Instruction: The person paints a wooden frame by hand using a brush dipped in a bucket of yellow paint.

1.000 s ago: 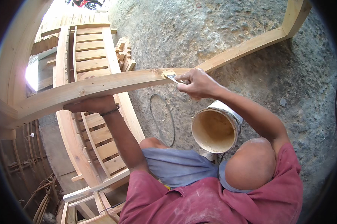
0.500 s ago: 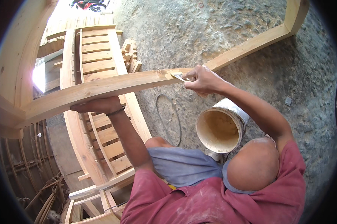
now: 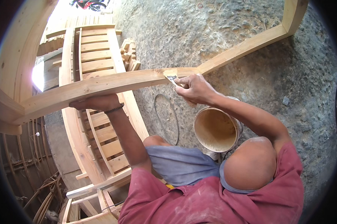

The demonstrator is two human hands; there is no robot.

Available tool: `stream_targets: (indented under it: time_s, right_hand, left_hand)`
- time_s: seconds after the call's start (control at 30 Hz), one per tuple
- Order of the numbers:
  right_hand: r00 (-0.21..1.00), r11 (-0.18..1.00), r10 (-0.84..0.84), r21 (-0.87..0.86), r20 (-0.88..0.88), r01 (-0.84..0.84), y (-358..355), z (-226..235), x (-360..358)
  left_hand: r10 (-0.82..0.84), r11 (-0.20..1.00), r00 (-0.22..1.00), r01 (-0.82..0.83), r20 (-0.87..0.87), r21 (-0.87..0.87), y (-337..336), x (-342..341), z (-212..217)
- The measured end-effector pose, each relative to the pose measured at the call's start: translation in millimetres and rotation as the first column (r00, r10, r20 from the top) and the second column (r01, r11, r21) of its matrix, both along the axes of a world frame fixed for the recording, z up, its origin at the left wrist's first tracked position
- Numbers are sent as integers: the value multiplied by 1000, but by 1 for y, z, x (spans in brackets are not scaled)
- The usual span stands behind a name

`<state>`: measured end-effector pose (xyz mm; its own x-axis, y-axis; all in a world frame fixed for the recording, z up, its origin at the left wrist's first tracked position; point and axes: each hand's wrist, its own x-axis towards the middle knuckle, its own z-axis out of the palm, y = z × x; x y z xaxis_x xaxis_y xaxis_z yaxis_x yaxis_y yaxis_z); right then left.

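Note:
A pale wooden beam [image 3: 112, 83] runs across in front of me, part of a larger frame. My left hand [image 3: 95, 102] supports it from beneath, its fingers partly hidden along the lower edge. Pinched in my right hand [image 3: 196, 89] is a putty knife [image 3: 172, 79], its blade resting on the beam's near face. Wet-looking yellowish filler [image 3: 170, 72] is smeared around the blade, close to the joint with another length of wood [image 3: 243, 48]. Below my right forearm stands a round bucket [image 3: 214, 130], its inner wall coated with a tan residue.
Slatted wooden furniture [image 3: 97, 56] lies under and beyond the beam on the left. Short wood offcuts [image 3: 129, 56] are piled beside it. A dark cable [image 3: 176, 115] loops over the rough ground [image 3: 258, 86]. A tall wooden panel [image 3: 19, 63] rises at far left.
My right hand has drawn the putty knife slightly left and toward me, turning the blade more upright. The filler patch now shows more fully. My left hand keeps its place under the beam.

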<state>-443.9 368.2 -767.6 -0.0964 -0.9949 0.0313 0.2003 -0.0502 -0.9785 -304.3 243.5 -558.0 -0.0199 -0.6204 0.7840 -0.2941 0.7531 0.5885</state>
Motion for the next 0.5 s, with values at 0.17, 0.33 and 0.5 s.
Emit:
stream_targets:
  time_s: [0.17, 0.33, 0.5]
  right_hand:
    - [997, 999, -31, 12, 70, 31, 1, 1, -6]
    - [986, 986, 164, 23, -7, -164, 3, 7, -25]
    - [958, 917, -34, -391, -284, -83, -32, -16, -36]
  left_hand:
    - [-92, 991, 991, 100, -99, 84, 2, -1, 0]
    - [-197, 971, 969, 214, -149, 108, -7, 5, 1]
    - [-177, 983, 979, 181, -100, 32, -16, 16, -1]
